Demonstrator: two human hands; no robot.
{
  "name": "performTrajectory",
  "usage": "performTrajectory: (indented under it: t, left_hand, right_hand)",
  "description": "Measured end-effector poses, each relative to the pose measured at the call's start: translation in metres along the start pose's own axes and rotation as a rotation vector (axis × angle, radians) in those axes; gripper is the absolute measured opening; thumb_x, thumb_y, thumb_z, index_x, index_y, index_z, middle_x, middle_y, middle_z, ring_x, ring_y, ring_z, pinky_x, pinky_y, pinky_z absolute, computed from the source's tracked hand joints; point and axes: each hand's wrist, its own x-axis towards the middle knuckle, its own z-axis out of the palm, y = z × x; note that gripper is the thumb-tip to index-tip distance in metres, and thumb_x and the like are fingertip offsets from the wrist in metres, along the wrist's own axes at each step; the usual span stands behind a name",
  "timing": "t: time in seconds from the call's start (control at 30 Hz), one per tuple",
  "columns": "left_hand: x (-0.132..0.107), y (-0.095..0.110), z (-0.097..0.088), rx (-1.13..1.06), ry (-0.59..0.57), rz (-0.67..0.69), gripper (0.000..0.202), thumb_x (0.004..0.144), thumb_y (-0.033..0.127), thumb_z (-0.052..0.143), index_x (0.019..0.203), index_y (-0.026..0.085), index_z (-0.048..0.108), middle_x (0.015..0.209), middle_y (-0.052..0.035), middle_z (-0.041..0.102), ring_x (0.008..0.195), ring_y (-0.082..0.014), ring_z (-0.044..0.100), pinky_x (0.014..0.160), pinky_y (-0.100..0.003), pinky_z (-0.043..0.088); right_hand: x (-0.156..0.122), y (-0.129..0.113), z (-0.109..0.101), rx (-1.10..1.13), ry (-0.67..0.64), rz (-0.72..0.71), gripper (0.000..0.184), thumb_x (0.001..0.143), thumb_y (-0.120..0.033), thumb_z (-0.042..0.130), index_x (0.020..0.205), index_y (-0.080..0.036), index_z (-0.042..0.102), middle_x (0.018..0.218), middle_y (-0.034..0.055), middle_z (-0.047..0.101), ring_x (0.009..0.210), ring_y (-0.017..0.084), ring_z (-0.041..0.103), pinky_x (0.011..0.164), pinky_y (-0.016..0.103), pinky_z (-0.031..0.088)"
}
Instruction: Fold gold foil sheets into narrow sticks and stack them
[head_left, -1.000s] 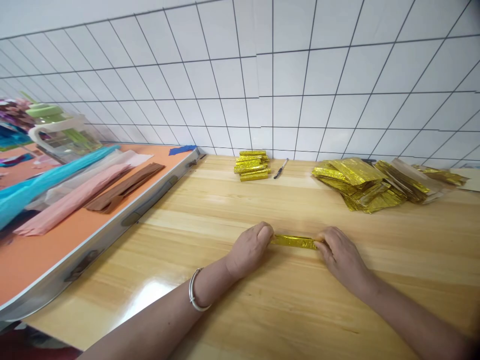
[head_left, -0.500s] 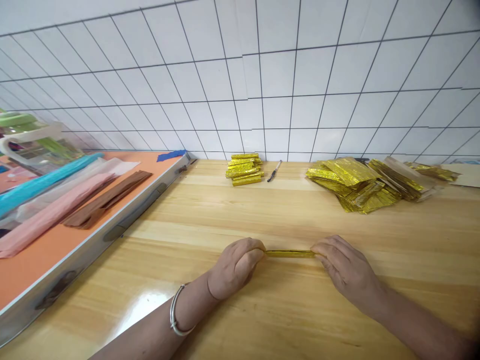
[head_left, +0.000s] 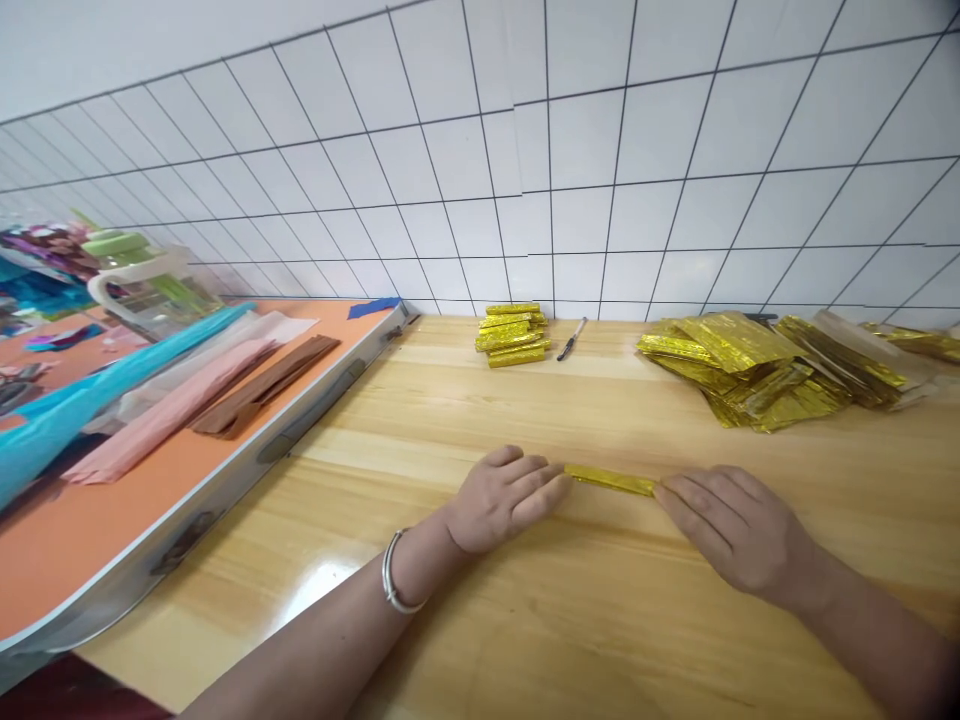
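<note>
A narrow folded gold foil strip (head_left: 609,479) lies flat on the wooden table (head_left: 465,430) between my hands. My left hand (head_left: 506,497), with a silver bangle on the wrist, lies with its fingers stretched out, their tips against the strip's left end. My right hand (head_left: 731,528) lies flat with its fingers straight, the tips pressing on the strip's right end. Neither hand is wrapped round the strip.
A small stack of folded gold strips (head_left: 512,333) and a pen (head_left: 571,340) lie by the tiled wall. A heap of gold foil sheets (head_left: 757,372) spreads at the back right. On the left stands an orange table (head_left: 90,510) with pink, brown and blue paper and a clear jug (head_left: 146,282).
Both hands have gone from pinching the strip's ends to lying with straight fingers on them. The strip now rests flat on the table.
</note>
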Motion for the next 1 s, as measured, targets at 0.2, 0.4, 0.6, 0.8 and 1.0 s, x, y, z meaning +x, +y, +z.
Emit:
performTrajectory:
  t: [0.2, 0.4, 0.6, 0.8, 1.0]
  left_hand:
    - [0.006, 0.008, -0.003, -0.019, -0.219, 0.058, 0.032, 0.093, 0.014, 0.035, 0.125, 0.017, 0.041, 0.097, -0.0092, 0.066, 0.092, -0.015, 0.06, 0.071, -0.028, 0.042]
    - [0.003, 0.022, -0.006, -0.004, -0.315, 0.12, 0.025, 0.094, 0.015, 0.035, 0.113, 0.015, 0.051, 0.093, -0.0084, 0.064, 0.084, -0.0156, 0.057, 0.07, -0.03, 0.04]
    - [0.009, 0.026, -0.008, -0.021, -0.391, 0.068, 0.024, 0.094, 0.017, 0.033, 0.106, 0.015, 0.054, 0.087, -0.0072, 0.061, 0.082, -0.0164, 0.053, 0.072, -0.032, 0.039]
    - [0.018, 0.046, -0.014, 0.01, -0.483, -0.074, 0.018, 0.092, 0.017, 0.039, 0.088, 0.015, 0.056, 0.087, -0.0075, 0.057, 0.081, -0.0196, 0.049, 0.069, -0.034, 0.038]
    - [0.029, 0.071, -0.008, -0.004, -0.523, -0.232, 0.012, 0.085, 0.016, 0.044, 0.092, 0.014, 0.054, 0.086, -0.009, 0.054, 0.081, -0.0211, 0.049, 0.07, -0.033, 0.041]
  right_hand:
    - [0.0, -0.001, 0.005, 0.099, -0.079, -0.092, 0.029, 0.087, -0.005, 0.045, 0.11, -0.015, 0.059, 0.101, 0.0107, 0.067, 0.093, 0.02, 0.06, 0.079, 0.04, 0.048]
    - [0.0, -0.018, -0.003, 0.122, -0.155, -0.126, 0.025, 0.089, -0.007, 0.043, 0.106, -0.013, 0.06, 0.095, 0.0098, 0.067, 0.088, 0.018, 0.06, 0.077, 0.036, 0.047]
    - [0.002, -0.021, -0.004, 0.075, -0.246, -0.13, 0.025, 0.089, -0.008, 0.041, 0.103, -0.012, 0.061, 0.095, 0.0108, 0.066, 0.085, 0.02, 0.057, 0.076, 0.039, 0.047]
    - [-0.01, -0.037, 0.0, 0.092, -0.309, 0.06, 0.033, 0.087, -0.008, 0.041, 0.115, -0.012, 0.057, 0.108, 0.0127, 0.063, 0.097, 0.024, 0.054, 0.08, 0.042, 0.048]
    - [-0.011, -0.053, -0.008, 0.128, -0.32, 0.241, 0.038, 0.085, -0.034, 0.052, 0.114, -0.01, 0.06, 0.114, 0.0136, 0.062, 0.106, 0.028, 0.052, 0.087, 0.045, 0.045]
